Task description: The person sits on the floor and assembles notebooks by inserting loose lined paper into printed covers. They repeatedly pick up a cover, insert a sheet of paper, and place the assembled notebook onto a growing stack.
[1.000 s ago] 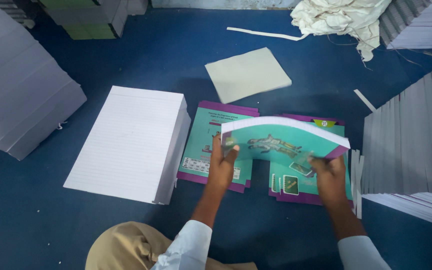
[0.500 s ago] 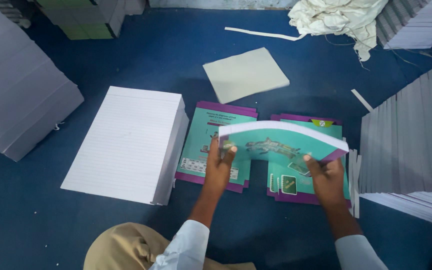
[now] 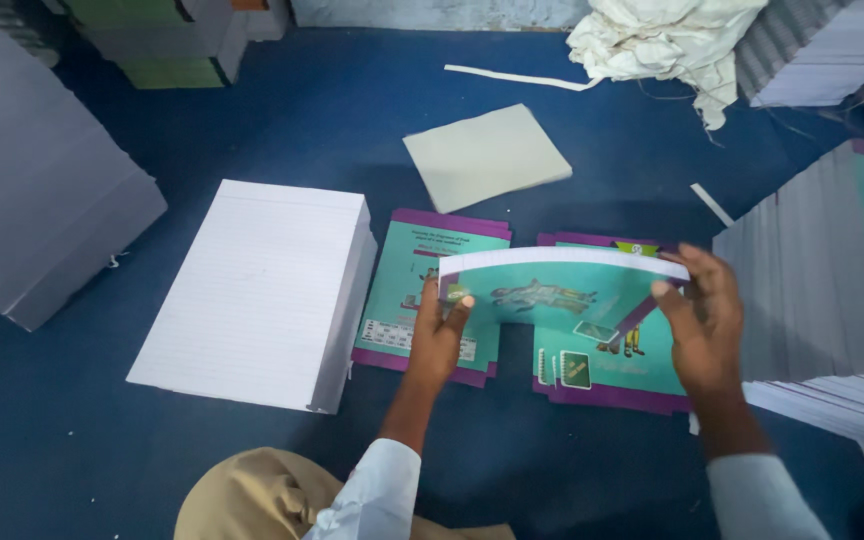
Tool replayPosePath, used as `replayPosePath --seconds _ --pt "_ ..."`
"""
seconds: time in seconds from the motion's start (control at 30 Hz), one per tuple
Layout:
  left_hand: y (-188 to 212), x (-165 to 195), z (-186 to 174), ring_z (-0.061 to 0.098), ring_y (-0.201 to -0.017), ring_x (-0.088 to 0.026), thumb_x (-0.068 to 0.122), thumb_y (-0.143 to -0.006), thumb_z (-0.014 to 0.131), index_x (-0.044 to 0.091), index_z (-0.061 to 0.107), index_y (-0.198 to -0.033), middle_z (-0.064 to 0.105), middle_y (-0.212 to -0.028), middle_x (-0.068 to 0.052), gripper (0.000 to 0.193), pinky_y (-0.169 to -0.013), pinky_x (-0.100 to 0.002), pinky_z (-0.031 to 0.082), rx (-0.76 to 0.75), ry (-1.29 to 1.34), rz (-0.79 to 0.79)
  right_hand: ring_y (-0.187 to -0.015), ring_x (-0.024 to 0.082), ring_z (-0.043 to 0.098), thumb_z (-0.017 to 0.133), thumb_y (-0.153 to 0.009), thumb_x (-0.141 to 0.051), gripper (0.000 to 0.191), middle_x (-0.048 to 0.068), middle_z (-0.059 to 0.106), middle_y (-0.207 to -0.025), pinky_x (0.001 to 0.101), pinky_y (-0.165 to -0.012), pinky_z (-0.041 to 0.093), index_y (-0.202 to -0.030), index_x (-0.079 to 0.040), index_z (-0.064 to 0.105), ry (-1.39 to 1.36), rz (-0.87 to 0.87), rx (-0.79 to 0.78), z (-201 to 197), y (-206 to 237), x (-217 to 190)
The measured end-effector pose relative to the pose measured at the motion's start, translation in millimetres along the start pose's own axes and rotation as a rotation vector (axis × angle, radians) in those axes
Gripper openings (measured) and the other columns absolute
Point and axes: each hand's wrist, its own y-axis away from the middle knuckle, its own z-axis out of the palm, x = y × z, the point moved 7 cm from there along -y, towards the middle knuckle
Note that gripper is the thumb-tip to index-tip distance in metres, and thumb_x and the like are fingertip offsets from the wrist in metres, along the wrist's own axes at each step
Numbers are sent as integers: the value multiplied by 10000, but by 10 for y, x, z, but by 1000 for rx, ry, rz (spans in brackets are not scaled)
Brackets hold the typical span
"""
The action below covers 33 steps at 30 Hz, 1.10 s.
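A thin teal notebook (image 3: pixel 552 275) with a white page edge and purple trim is held up off the floor between both hands. My left hand (image 3: pixel 439 335) grips its left end, my right hand (image 3: pixel 704 320) grips its right end. Beneath it lies a spread of opened teal and purple covers (image 3: pixel 422 300) flat on the blue floor. A tall stack of white ruled paper (image 3: pixel 257 290) stands just left of those covers.
A loose cream sheet pile (image 3: pixel 487 155) lies further back. Grey stacks of books (image 3: pixel 822 280) rise at the right and more stacks (image 3: pixel 32 200) at the left. A crumpled white cloth (image 3: pixel 662 45) sits at the top, with a paper strip (image 3: pixel 522 77) beside it.
My right hand has slid up to the notebook's right edge and the notebook sits a little flatter between the hands. The view has shifted slightly.
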Motion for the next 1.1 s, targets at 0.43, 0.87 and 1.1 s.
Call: replayPosePath --seconds 0.43,0.87,1.1 --pt "21 39 -38 577 -1246 -268 296 -982 639 83 421 -1475 608 -1327 -147 580 -1054 -404 450 29 -130 -44 -1310 461 509 774 -778 -591 901 304 562 -1381 536 -1169 221 -1433 -24 526 741 -644 -488 965 -397 -916" --pt "10 69 -83 572 -1235 -253 326 -984 652 77 447 -1460 611 -1319 -130 574 -1053 -406 451 37 -123 11 -993 352 706 672 -930 -315 319 146 761 -1061 488 -871 532 -1216 -174 690 915 -134 -894 1168 -466 -466" --pt "-48 232 -104 618 -1156 -221 313 -957 700 93 556 -1353 663 -1207 -111 475 -1008 -390 485 9 -91 -42 -872 335 744 693 -888 -268 286 147 774 -977 463 -796 545 -1161 -195 734 793 -12 -876 1085 -451 -830"
